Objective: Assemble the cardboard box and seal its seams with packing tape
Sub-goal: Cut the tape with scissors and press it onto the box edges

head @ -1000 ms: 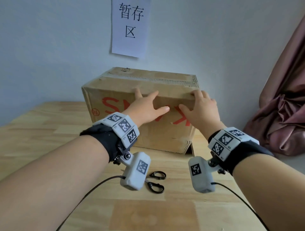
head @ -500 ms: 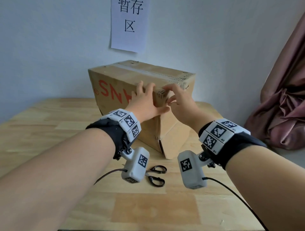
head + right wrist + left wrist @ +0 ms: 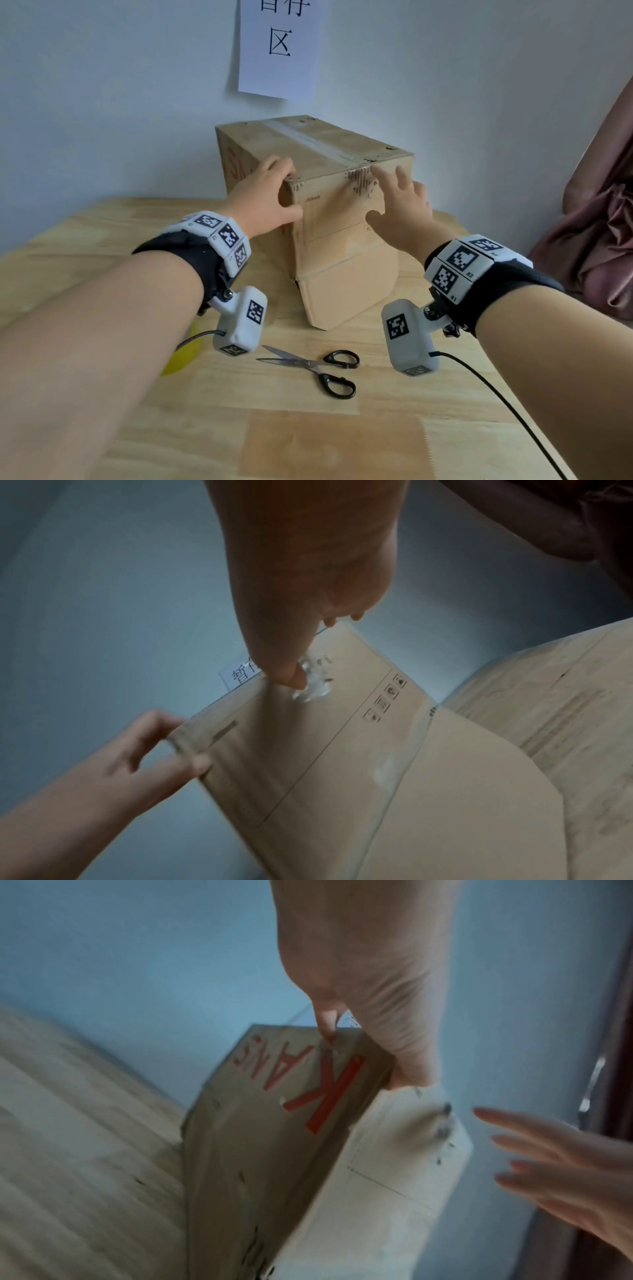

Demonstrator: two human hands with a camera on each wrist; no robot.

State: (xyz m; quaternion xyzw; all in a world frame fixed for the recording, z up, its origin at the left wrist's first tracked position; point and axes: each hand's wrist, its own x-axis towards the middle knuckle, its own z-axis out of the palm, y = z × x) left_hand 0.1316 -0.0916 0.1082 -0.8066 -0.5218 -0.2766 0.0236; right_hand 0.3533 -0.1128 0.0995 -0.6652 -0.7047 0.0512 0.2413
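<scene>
Since a second earlier the box [image 3: 329, 219] had been swung round on the table [image 3: 85, 246]: its long red-lettered side, which then faced the person, now pointed toward nine o'clock and a short end faced six o'clock. Both hands had shifted with it. At nine o'clock of that end, the left hand [image 3: 265, 202] gripped the upper corner, fingers curled over the top edge and thumb pressed on the end face. Just beyond lay the box itself, standing at the table's twelve o'clock near the wall, under a paper sign [image 3: 279, 48]. A strip of tape [image 3: 308, 140] already ran along the top seam and a short way down the end face. At three o'clock of the end, the right hand [image 3: 399, 205] had its fingers spread and straight, the fingertips pressing that tape tail flat. Nearer the person, at six o'clock, scissors [image 3: 318, 368] lay open on the table, and a yellow object [image 3: 185, 353] showed at eight o'clock under the left forearm; what it was could not be told. By these views the box was assembled and its top seam sealed; a bottom flap still stuck out loose below the end, so the underside probably remained to be closed and taped.
</scene>
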